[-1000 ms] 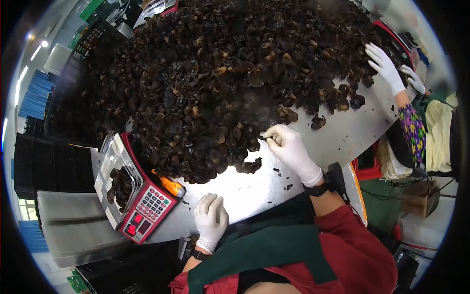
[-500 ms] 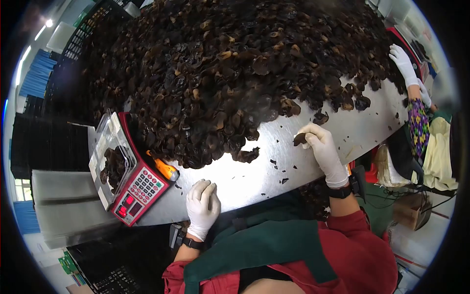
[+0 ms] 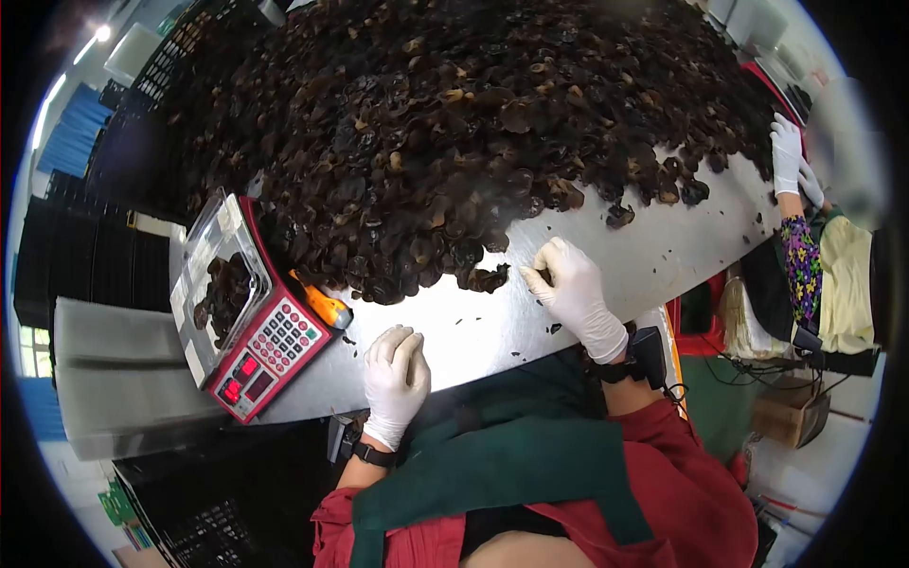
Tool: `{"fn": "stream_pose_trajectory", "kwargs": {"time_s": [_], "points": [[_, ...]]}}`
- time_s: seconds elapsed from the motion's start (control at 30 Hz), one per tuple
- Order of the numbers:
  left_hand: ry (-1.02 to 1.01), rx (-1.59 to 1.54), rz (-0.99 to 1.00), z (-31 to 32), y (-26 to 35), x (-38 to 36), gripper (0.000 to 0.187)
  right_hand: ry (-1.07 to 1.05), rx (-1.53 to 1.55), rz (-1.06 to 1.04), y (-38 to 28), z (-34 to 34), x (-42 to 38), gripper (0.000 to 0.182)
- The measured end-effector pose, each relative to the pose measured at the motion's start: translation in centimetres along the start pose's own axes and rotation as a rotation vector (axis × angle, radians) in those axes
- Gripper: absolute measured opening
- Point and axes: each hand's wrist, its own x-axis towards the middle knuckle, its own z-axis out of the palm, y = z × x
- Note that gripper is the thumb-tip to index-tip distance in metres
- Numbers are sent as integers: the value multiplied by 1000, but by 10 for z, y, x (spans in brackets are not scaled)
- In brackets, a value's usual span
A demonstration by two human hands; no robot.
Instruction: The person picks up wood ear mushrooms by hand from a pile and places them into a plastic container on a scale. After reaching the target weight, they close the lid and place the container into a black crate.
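Observation:
My right hand [image 3: 571,292], in a white glove, is over the metal table [image 3: 606,256] near the front edge of a wood ear mushroom pile [image 3: 407,161]. Its fingers are curled in a pinch; whatever lies between the tips, if anything, is hidden. My left hand [image 3: 395,379], gloved too, is at the table's near edge, right of the red scale [image 3: 275,341]. Its fingers are bent and pressed together, and nothing shows in them. A clear plastic tray [image 3: 248,284] with several dark wood ear mushrooms [image 3: 225,292] sits on the scale.
An orange-handled tool [image 3: 325,305] lies against the scale. Dark crumbs are scattered over the metal. At the far right a co-worker's gloved hands [image 3: 786,156] are beside another red scale [image 3: 775,90]. Clear plastic trays [image 3: 123,379] are stacked at left.
My right hand has moved left and slightly down; the dark mushroom piece at its fingertips no longer shows. My left hand stays nearly in place. The co-worker's hands have shifted lower.

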Motion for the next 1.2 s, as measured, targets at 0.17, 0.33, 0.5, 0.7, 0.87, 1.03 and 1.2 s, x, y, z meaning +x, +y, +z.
{"fn": "stream_pose_trajectory", "kwargs": {"time_s": [0.17, 0.33, 0.5, 0.7, 0.87, 1.03, 1.2], "points": [[-7, -45, 7, 1, -6, -2, 30, -18, 203, 100, -12, 12, 6, 16], [-1, -80, -7, 2, -8, -4, 30, -278, 147, -68, -13, 8, 24, 26], [-7, -102, -24, 1, -9, -4, 30, -333, 161, -133, -17, -6, 20, 17], [-18, -105, -31, -1, -7, -3, 32, -248, 114, -34, 0, -3, 3, 14], [-29, -119, -32, 1, -9, -5, 32, -14, 64, 15, 4, -9, 6, 16], [-42, -145, -33, -1, -8, -6, 31, 150, -72, 17, -4, -35, -3, 24], [-49, -144, -35, -1, -8, -4, 30, -90, -117, 73, -20, -21, -48, 42]]}}
